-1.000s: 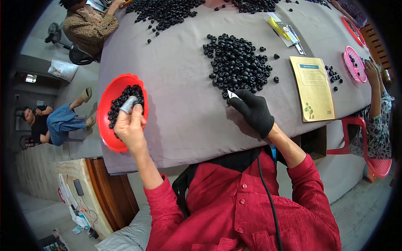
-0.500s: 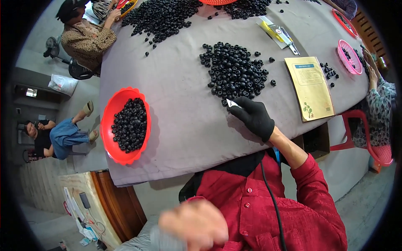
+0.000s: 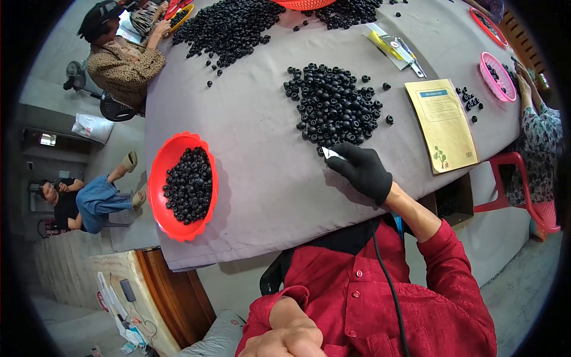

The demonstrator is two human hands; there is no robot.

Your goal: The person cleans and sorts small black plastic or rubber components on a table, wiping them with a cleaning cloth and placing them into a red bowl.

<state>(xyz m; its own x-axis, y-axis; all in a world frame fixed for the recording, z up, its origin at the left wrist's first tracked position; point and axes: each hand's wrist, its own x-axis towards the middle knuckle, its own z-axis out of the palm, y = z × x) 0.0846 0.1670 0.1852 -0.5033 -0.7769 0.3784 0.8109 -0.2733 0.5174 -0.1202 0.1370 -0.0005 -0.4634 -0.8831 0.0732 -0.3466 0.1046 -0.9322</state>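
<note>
My right hand, in a black glove, is closed on a small pale metal blade whose pointed tip sticks out past the thumb and finger. The tip sits at the near edge of a pile of small black ring-like pieces, close to one of them. My left hand is bare and low in front of my red shirt, away from the table; the lower edge cuts off its fingers. To the left, a red scalloped bowl holds many more such pieces.
A yellow booklet lies right of the pile, with a packaged cutter beyond it. A larger heap of black pieces spreads at the far side. Other people sit around the table; a pink basket stands far right.
My left hand has dropped toward the lower edge and no longer blurs. The right hand keeps its hold on the blade beside the pile. The whole view has shifted slightly.
</note>
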